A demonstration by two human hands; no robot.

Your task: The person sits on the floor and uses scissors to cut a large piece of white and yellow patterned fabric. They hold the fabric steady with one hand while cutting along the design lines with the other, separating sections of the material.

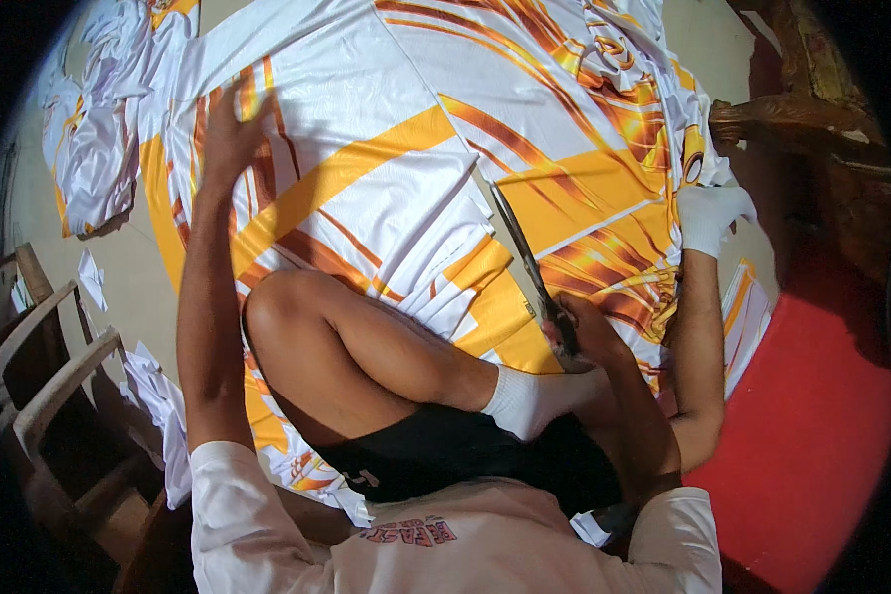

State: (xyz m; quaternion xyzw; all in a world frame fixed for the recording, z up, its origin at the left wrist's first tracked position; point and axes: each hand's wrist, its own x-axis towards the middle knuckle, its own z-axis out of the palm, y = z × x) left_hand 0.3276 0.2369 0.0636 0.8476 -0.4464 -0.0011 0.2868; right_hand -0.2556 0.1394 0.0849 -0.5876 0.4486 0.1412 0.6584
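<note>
Seated on the floor [119, 267] over a stack of white, yellow and orange printed fabric panels [366, 188] spread across the middle and top of the frame. Left hand [230, 134], upper left, pressed flat on the fabric with fingers [247, 101] spread apart, holding nothing. Right hand [579, 332], right of centre, closed around the handles of long fabric shears [530, 262], fingers wrapped tight; blades pointing toward the top of the frame, lying along the stepped cut edge of the stacked layers, partly open or shut not clear from here. Bent bare knee [277, 307] resting on the stack between the two hands, white-socked foot [535, 396] just beside the shear handles. Second socked foot [711, 216] at the right edge on the fabric. Loose offcuts [94, 277] at the left, wooden chair [40, 346] at lower left, red mat [812, 396] at lower right. Likely risks: layers slipping out of register, since the holding hand sits well apart from the blades; a ragged or drifting cut through so many plies; nicked foot or leg, both lying near the shears.
</note>
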